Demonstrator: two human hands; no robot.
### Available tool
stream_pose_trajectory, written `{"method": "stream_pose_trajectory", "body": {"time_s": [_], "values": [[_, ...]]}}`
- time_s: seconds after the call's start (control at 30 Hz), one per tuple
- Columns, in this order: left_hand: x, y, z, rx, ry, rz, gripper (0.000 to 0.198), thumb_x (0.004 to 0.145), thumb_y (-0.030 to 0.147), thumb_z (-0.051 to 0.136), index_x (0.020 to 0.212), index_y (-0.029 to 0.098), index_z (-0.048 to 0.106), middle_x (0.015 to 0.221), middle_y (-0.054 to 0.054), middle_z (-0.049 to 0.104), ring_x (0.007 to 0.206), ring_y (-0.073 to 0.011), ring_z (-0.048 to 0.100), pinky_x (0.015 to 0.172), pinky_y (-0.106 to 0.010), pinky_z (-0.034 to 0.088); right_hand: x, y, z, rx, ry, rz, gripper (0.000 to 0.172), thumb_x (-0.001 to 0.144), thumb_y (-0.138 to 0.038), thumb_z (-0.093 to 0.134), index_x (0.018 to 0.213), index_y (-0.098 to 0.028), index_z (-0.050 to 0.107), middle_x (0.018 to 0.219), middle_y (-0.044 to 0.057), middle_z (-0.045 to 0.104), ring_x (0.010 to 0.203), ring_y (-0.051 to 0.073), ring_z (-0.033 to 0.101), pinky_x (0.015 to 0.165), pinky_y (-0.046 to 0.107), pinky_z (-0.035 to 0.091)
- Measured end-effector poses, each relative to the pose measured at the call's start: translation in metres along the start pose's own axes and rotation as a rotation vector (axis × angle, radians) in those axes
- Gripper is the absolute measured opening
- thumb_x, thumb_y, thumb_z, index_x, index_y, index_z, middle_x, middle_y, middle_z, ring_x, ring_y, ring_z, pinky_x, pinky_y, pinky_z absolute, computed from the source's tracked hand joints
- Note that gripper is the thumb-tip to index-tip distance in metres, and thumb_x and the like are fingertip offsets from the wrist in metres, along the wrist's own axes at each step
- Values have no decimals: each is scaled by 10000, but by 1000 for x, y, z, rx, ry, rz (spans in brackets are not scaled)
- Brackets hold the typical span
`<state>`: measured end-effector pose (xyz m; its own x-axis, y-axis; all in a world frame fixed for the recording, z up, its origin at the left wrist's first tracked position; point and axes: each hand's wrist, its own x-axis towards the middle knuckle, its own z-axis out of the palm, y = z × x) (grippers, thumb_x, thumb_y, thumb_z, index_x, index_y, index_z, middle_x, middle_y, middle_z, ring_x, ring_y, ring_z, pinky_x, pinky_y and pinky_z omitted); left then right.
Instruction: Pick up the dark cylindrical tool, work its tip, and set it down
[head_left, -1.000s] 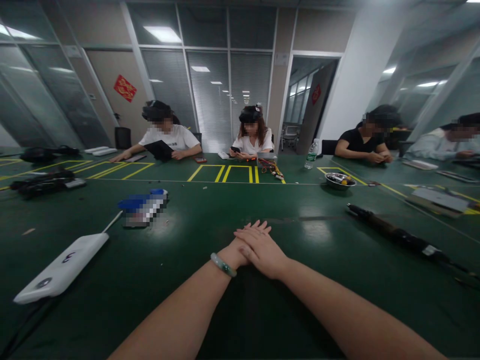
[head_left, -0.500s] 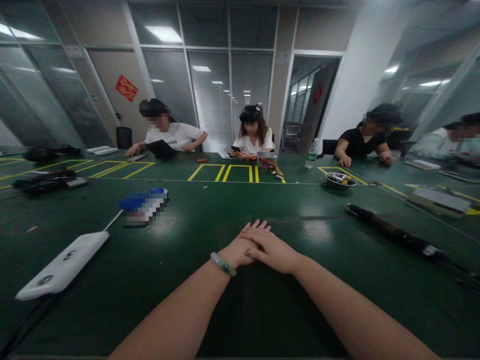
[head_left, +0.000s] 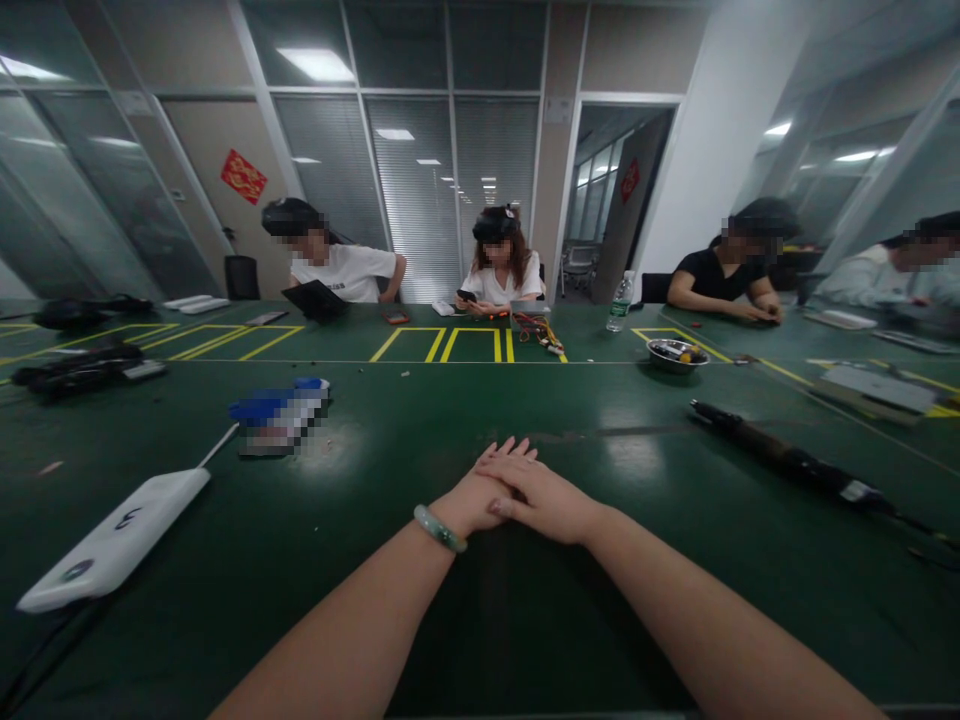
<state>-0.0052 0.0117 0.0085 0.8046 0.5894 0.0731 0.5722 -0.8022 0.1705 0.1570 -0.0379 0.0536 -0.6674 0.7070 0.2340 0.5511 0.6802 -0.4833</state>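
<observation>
On a glossy dark green table [head_left: 420, 440] in a glass-walled office: lying flat, right hand [head_left: 551, 500] overlapping left hand [head_left: 471, 503], fingers loosely extended, gripping nothing; circling the left wrist, pale green stone bangle [head_left: 439, 528].

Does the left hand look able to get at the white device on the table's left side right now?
Probably yes, but not at once: the right hand lies over the left hand and would have to lift first. No object lies on the green table between it and the white device.
</observation>
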Motion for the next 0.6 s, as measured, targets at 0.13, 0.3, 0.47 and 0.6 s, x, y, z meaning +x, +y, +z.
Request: {"method": "stream_pose_trajectory", "body": {"time_s": [0.13, 0.3, 0.47, 0.6], "values": [[2, 1, -6, -61, 54, -45, 603, 971, 533, 325, 1506, 279, 208, 1580, -26, 169, 1455, -240, 121, 1173, -451, 118, -16, 29, -16, -222, 138, 169, 519, 925, -432, 509, 1412, -273, 424, 1442, 35, 434, 1328, 192, 373, 1127, 380, 268], [1, 4, -15, -150, 36, -74, 603, 972, 601, 208, 1502, 313, 213, 1578, 5, 173, 1457, -222, 117, 1175, -448, 122, -88, 105, -67, -615, 523, 732, 622, 940, -506, 370, 1434, -127, 383, 1505, 158, 291, 1381, 289, 269, 1124, 452, 245], [-1, 7, -19, -168, 36, -81, 616, 964, 619, 194, 1501, 317, 219, 1577, 13, 173, 1456, -224, 124, 1175, -448, 118, -242, 176, -118, -859, 879, 1268, 850, 845, -694, 297, 1474, -123, 320, 1541, 229, 98, 1414, 406, 72, 1056, 631, 154], [0, 10, -20, -170, 34, -106, 622, 958, 626, 197, 1498, 319, 228, 1577, 14, 177, 1453, -237, 136, 1170, -462, 122, -362, 211, -141, -557, 864, 1566, 1094, 602, -830, 502, 1495, -234, 292, 1485, 281, 223, 1338, 524, 188, 925, 721, 157]]}}
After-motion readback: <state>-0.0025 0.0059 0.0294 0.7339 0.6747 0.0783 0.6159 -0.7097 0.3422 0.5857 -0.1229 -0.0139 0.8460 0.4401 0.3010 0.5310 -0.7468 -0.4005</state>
